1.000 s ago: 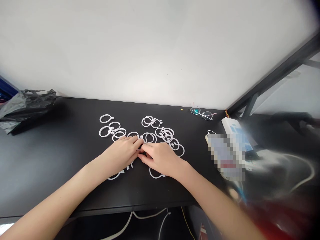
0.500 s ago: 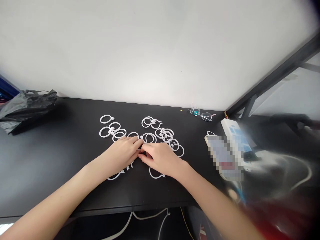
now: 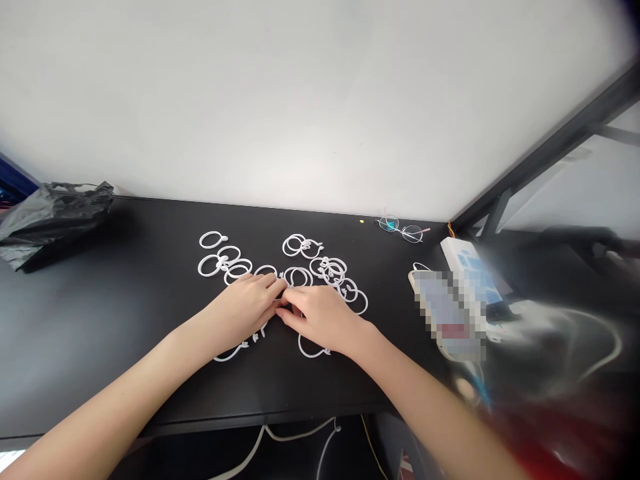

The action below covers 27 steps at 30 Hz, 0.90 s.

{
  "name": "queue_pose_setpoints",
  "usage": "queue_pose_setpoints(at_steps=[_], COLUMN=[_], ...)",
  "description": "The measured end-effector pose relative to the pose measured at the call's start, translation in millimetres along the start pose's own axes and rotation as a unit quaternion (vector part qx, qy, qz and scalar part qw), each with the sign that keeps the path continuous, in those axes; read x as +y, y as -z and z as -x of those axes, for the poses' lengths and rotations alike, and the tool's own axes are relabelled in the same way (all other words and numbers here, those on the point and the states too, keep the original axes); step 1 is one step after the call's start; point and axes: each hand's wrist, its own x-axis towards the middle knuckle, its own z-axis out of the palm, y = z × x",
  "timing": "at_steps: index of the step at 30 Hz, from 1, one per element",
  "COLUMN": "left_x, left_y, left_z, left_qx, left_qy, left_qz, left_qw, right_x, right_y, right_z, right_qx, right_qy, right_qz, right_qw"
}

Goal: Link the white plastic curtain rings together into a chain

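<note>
Several white plastic rings [image 3: 237, 268] lie scattered on a black desk [image 3: 100, 320]. My left hand [image 3: 245, 308] and my right hand [image 3: 323, 317] meet fingertip to fingertip at the middle of the desk. Both are curled and pinch a small white ring piece between them; it is mostly hidden by the fingers. More rings [image 3: 330, 270] lie just beyond my right hand. One ring [image 3: 309, 350] shows under my right wrist, another [image 3: 233, 352] under my left.
A black plastic bag [image 3: 50, 213] sits at the far left by the white wall. Eyeglasses [image 3: 403, 229] lie at the back right. A white power strip [image 3: 470, 267] and a blurred-out object [image 3: 447, 310] are to the right. Cables [image 3: 260, 443] hang under the desk's front edge.
</note>
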Motion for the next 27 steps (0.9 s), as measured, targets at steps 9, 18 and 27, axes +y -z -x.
queue_pose_setpoints(at_steps=[9,18,27], left_x=[1.4,0.8,0.8], left_y=[0.2,1.2,1.3], left_z=[-1.0,-0.2,0.0], left_qx=[0.000,0.004,-0.003], left_qy=[-0.002,-0.003,0.000], left_qz=[0.001,-0.002,-0.005], left_qw=[1.000,1.000,1.000], right_x=[1.0,0.7,0.4], right_y=[-0.6,-0.2,-0.2], right_z=[0.3,0.2,0.8], right_qx=[0.005,0.002,0.006], right_qy=[-0.001,-0.001,0.002], right_qz=[-0.003,-0.003,-0.004], right_qw=[1.000,1.000,1.000])
